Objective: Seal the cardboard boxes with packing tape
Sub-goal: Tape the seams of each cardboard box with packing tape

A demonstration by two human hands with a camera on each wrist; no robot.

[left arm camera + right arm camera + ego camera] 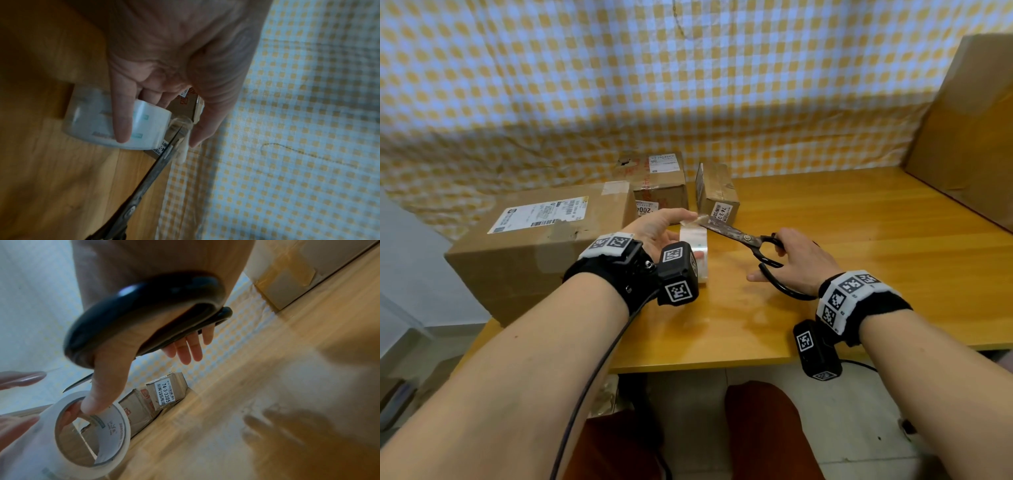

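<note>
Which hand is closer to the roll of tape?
Left. The left hand holds the tape roll itself, with a finger on it and the loose end pinched. The right hand is off to the side, gripping the scissors, whose blades reach the tape end.

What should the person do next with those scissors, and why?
Probably squeeze the scissors closed. The right hand grips their black handles, and the blades already sit against the crumpled loose end of tape that the left hand holds out from the tape roll. That would cut off the messy end before any cardboard box is sealed.
</note>
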